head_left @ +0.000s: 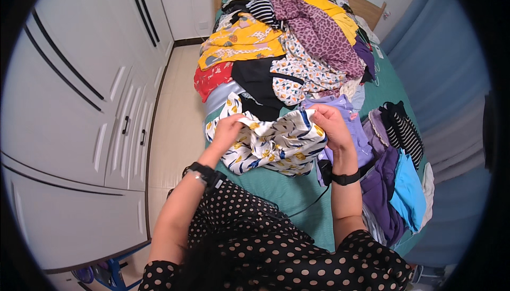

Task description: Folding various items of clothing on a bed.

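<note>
Holding a white, yellow-and-blue printed cloth [276, 153] between both hands, above the near part of a green bed sheet [291, 191].
Pinched at its upper edge by the left hand [228, 131] on one side and by the right hand [331, 123] at the far right corner, with fingers closed on fabric in both. Sagging in loose folds between them, just beside a lavender garment [362, 145] and nearer than the heap of clothes [305, 68]. Probably at the stage of spreading and straightening, judging by the bunching; next, likely to call for keeping both pinches and drawing the edge taut. Reaching forward with the left forearm slanted up and rightward, the right nearly upright, and both hands about level.
</note>
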`<state>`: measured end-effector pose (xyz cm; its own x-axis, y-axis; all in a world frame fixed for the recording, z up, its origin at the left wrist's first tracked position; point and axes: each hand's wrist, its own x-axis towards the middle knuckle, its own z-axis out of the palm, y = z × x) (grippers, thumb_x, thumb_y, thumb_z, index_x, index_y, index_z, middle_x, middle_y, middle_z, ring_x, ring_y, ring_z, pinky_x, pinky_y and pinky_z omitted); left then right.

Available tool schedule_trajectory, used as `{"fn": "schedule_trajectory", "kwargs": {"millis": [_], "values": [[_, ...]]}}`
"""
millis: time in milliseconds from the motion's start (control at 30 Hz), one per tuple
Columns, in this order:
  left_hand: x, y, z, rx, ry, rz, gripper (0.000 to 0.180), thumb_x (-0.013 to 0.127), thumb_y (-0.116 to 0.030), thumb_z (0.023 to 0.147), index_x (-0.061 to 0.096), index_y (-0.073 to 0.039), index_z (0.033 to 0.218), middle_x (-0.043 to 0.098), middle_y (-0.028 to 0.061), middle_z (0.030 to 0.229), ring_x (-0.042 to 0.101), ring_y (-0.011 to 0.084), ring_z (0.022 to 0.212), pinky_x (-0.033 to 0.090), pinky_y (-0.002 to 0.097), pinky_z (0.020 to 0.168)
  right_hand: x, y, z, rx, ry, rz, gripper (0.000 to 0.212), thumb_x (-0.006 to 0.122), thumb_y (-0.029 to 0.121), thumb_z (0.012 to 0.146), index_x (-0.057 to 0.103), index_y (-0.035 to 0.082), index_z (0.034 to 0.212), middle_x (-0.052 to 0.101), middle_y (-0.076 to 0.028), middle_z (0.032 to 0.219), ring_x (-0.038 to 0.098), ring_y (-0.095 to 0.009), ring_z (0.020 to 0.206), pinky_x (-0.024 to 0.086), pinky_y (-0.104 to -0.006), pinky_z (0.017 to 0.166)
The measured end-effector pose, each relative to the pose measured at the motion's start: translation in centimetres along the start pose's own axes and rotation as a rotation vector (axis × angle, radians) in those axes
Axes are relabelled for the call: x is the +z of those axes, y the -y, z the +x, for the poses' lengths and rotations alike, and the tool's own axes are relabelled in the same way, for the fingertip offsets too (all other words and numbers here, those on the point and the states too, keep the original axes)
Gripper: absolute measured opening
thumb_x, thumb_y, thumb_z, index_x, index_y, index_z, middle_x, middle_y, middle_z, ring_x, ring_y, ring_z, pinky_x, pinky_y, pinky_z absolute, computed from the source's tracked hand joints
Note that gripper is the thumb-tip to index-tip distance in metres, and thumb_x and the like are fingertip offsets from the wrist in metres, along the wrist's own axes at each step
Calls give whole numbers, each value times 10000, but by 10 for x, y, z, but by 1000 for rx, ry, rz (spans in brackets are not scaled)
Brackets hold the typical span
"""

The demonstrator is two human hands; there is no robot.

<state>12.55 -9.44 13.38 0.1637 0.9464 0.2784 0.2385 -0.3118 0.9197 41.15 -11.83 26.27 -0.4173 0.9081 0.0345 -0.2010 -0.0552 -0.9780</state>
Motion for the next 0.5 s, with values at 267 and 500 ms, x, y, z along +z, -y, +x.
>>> {"fn": "schedule_trajectory", "kwargs": {"millis": [267,500], "values": [[-82,-59,-6,-197,-17,-357,274,533,-258,946,650,-15,896,621,-38,789,532,39,694,433,204,626,-58,-88,6,235,34,-306,183,686,74,821,679,11,992,644,39,777,546,-24,671,432,-180,592],[-113,-83,-21,-252,-50,-263,303,535,-292,945,658,-17,905,621,-30,774,532,40,673,432,200,620,-37,-76,19,23,41,-350,119,591,138,893,642,32,875,528,87,722,452,-14,676,381,-185,608]]}}
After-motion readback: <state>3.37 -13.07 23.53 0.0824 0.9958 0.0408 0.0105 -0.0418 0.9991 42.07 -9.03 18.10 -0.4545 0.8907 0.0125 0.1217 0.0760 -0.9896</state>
